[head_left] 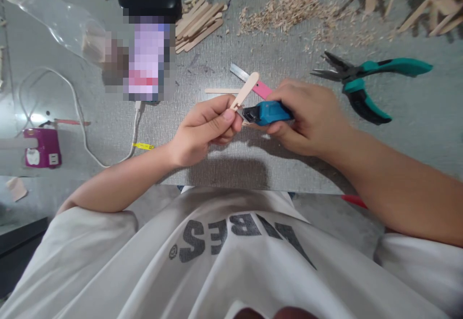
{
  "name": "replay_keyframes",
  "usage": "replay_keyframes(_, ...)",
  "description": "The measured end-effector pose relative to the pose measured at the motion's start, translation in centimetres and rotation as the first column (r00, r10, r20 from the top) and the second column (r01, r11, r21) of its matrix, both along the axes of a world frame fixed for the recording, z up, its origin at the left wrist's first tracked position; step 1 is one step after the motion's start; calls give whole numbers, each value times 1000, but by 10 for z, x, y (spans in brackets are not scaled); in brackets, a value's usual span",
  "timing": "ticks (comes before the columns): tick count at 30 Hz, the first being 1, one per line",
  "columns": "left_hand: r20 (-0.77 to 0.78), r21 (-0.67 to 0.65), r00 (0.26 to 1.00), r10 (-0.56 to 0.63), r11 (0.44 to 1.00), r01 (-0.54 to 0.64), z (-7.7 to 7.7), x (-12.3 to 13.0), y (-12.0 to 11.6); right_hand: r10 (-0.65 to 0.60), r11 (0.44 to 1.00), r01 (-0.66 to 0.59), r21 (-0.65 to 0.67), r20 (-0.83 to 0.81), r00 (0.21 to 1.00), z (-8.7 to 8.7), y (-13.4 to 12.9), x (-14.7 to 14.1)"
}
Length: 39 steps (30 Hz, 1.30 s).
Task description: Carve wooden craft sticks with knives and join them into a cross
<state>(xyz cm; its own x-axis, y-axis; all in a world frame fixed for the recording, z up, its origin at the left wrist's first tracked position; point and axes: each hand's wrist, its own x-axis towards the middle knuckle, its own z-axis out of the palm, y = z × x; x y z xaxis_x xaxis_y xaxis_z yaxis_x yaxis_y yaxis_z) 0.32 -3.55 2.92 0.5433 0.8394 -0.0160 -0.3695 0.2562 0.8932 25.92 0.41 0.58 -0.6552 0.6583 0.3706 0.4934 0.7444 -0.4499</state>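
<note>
Between thumb and fingers, my left hand (210, 125) pinches a pale wooden stick (249, 87) that slants up to the right, with a small notch near its lower end. My right hand (307, 116) is wrapped round a blue utility cutter (273, 113). The cutter's black tip points left and lies close to the stick's lower end; the exact contact there is too small to tell. Just behind the hands, a pink-handled blade (261, 89) lies on the table, partly hidden by my right hand. Another wooden stick (220, 90) lies flat behind my left hand.
Teal-and-black pliers (356, 75) lie open at the right. Behind are wood shavings (289, 12), a stick pile (200, 22), a black case (149, 0) and crossed sticks (434, 0). At left are a phone (146, 58), its white cable (77, 111), a clear bottle (54, 12) and a purple box (42, 148).
</note>
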Motion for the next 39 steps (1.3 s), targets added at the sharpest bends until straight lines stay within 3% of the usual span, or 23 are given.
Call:
replay_keyframes(5,-32,-8,999,14,1000,-14,2,0,-1,-1,993,9,-114,69,998,6,-1,-1)
replay_keyframes(11,-37,4,998,-47,999,47,5,-3,0,16,994,-7,-108,81,997,6,-3,0)
replay_keyframes(17,-61,25,993,-103,994,105,3,-6,2,51,997,-51,63,3,999,0,-5,1)
replay_keyframes(23,-122,22,991,-57,998,60,3,-2,-3,49,997,-52,61,56,997,6,-6,1)
replay_keyframes(27,-34,58,999,-27,998,29,0,1,-6,-64,996,72,-47,153,986,11,-6,-1)
replay_keyframes(30,9,41,999,-46,998,45,-2,3,-6,-55,986,86,-141,208,977,13,-6,-4)
replay_keyframes(34,-7,31,999,-53,998,53,-2,5,-7,-7,988,29,-153,142,990,9,-6,-5)
replay_keyframes(39,-28,92,997,-68,993,70,-4,4,-9,23,997,-19,-69,59,998,2,-5,-2)
